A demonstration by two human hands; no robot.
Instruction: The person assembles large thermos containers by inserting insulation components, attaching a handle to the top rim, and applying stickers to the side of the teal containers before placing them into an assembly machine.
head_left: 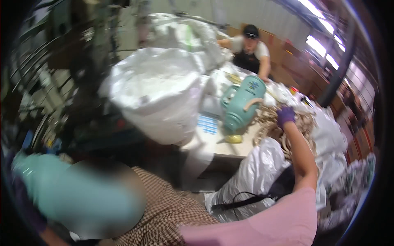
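Right hand: clearly a purple-gloved right hand is seen at the end of a bare forearm, curled down onto a heap of tan cord; whether anything is gripped cannot be told.
Left hand: a blurred teal shape is seen at the lower left; no left hand can be made out.
Tan cord: it is piled on the worktop toward its right edge, touched by the gloved fingers.
Teal appliance: a teal plastic appliance with a cream handle is laid tilted on the worktop, just left of the cord.
White sacks: a large white sack is stood at the worktop's left edge; a white plastic bag is hung below its front edge.
Co-worker: a person in a black apron is placed at the far edge.
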